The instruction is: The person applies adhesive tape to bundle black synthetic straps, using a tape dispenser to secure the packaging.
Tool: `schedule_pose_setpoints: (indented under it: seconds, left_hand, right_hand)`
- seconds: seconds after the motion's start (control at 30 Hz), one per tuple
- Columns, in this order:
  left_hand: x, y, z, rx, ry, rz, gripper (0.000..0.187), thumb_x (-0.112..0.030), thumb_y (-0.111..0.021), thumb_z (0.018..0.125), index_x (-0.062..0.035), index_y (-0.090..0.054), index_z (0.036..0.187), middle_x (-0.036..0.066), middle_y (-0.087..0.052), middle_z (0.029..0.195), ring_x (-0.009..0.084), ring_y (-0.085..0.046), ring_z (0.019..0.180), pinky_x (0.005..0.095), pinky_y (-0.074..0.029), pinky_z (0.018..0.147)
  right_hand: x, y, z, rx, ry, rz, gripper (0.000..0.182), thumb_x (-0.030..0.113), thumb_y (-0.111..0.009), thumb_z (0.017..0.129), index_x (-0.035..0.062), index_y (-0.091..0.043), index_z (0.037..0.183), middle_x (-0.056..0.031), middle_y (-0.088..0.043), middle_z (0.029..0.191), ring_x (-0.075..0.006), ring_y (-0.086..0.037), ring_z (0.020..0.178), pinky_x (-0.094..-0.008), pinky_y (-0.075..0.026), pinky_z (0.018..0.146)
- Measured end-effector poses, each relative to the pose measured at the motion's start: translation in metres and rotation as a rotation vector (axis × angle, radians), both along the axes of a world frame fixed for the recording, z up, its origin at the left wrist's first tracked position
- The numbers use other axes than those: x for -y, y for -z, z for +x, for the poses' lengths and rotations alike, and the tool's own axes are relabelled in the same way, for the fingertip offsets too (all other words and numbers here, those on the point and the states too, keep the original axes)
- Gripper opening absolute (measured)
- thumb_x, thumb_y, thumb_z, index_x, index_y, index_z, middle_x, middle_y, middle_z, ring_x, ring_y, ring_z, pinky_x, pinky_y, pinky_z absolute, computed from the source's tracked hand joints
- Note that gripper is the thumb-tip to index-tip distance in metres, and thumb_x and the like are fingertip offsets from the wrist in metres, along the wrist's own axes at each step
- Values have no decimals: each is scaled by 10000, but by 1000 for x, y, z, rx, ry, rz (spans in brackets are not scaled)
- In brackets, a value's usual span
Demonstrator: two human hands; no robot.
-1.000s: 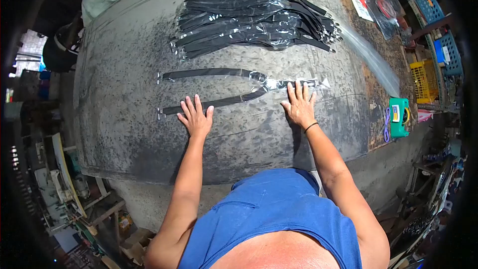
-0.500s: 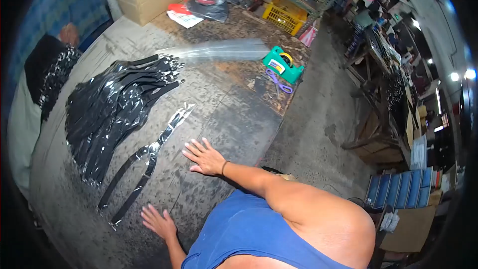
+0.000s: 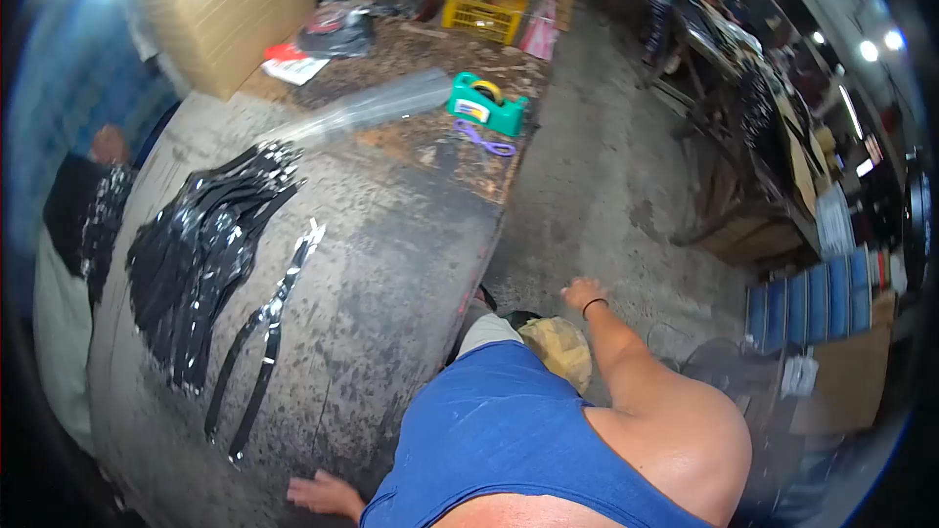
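Note:
My left hand (image 3: 321, 493) is low over the near edge of the grey worktable (image 3: 381, 264), blurred, fingers apart, holding nothing. Past the table's right edge, above the floor, my right hand (image 3: 584, 290), with a dark band at the wrist, is empty with loosely parted fingers. One black Y-shaped strap set with shiny clips (image 3: 269, 313) lies flat on the table, nearer my left hand. Beyond it is a fanned pile of black straps (image 3: 201, 254) in glossy wrapping. A stack of clear plastic sleeves (image 3: 377, 108) touches the pile's top end.
A green tape dispenser (image 3: 489, 108) and purple scissors (image 3: 484, 140) lie near the table's right corner. Behind are a cardboard box (image 3: 235, 15) and a yellow crate (image 3: 484, 12). Another person's hand (image 3: 110, 145) shows at far left. A yellowish covered seat (image 3: 556, 352) stands beside me.
My right hand has lifted off the table and swung right, out past its edge. My left hand has shifted down toward the near edge. The view has turned right.

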State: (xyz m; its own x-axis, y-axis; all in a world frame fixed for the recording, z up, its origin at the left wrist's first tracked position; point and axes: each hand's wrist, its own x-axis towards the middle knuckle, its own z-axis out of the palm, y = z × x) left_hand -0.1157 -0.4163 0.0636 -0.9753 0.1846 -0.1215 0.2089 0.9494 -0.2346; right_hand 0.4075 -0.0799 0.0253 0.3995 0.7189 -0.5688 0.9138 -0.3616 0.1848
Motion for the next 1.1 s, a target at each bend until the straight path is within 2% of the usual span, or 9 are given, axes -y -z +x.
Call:
schedule_pose_setpoints:
  seconds: [0.1, 0.3, 0.43, 0.57, 0.63, 0.7, 0.83, 0.97, 1.1]
  left_hand:
    - [-85, 98, 21, 35, 649, 434, 761, -429, -528, 941, -82, -208, 1537, 231, -56, 1605, 426, -67, 1473, 559, -109, 1158]
    - [-253, 55, 121, 356, 1197, 348, 702, -445, -500, 953, -121, -259, 1527, 212, -161, 1588, 403, -113, 1469, 586, -90, 1156]
    - [-227, 53, 89, 289, 1049, 287, 672, -461, -460, 970, -131, -271, 1524, 187, -177, 1592, 384, -138, 1468, 575, -102, 1160]
    - [-102, 72, 11, 140, 414, 218, 664, -476, -402, 992, -140, -234, 1540, 159, -151, 1606, 373, -125, 1475, 580, -116, 1157]
    - [-8, 75, -14, 72, 23, 243, 663, -514, -345, 1002, -167, -204, 1550, 140, -124, 1616, 356, -100, 1484, 573, -119, 1160]
    - [70, 54, -15, 108, -373, 220, 671, -560, -292, 1000, -203, -175, 1556, 121, -73, 1626, 338, -64, 1493, 576, -113, 1162]
    - [172, 41, -10, -76, -928, 180, 686, -533, -384, 984, -121, -270, 1520, 189, -117, 1600, 397, -147, 1460, 577, -197, 1144]
    - [165, 45, -4, -328, -354, 419, 474, -256, -610, 904, 3, -523, 1291, 296, -364, 1428, 477, -410, 1272, 500, -358, 1063]
    - [68, 56, -4, -213, 15, 661, 535, -193, -684, 827, -16, -516, 1303, 303, -315, 1467, 469, -338, 1340, 497, -298, 1109]
  right_hand:
    - [50, 90, 24, -421, -131, 18, 492, 418, -517, 921, 29, -642, 1195, -221, -593, 1265, -364, -560, 1182, -434, -441, 1002]
    - [100, 125, -4, -753, -171, 117, 362, 292, -565, 866, 33, -672, 1096, -211, -647, 1174, -366, -630, 1042, -434, -494, 871]
    - [106, 84, 38, -681, -86, 243, 310, 235, -560, 865, 15, -657, 1060, -227, -659, 1090, -368, -633, 1007, -424, -494, 856]
    - [121, 120, 103, -583, -63, 138, 314, 242, -558, 841, -4, -679, 994, -241, -678, 1003, -371, -654, 929, -433, -502, 818]
    - [108, 119, 110, -541, 73, -38, 301, 250, -563, 870, 30, -687, 1033, -139, -689, 840, -230, -623, 698, -378, -507, 621]
    - [86, 150, 113, -545, 148, -87, 356, 237, -585, 829, -6, -674, 1074, -235, -670, 1098, -355, -637, 1033, -421, -490, 876]
    - [19, 108, 50, -630, 138, -79, 352, 213, -626, 838, 5, -672, 1118, -188, -710, 981, -278, -674, 885, -388, -515, 796]
    - [-42, 94, 11, -748, -63, 224, 316, 204, -644, 869, 6, -673, 1114, -91, -670, 755, -178, -618, 617, -342, -521, 628]
    - [-81, 28, -54, -790, -70, 467, 241, 208, -624, 908, -10, -664, 1004, -95, -645, 720, -182, -614, 617, -353, -506, 625]
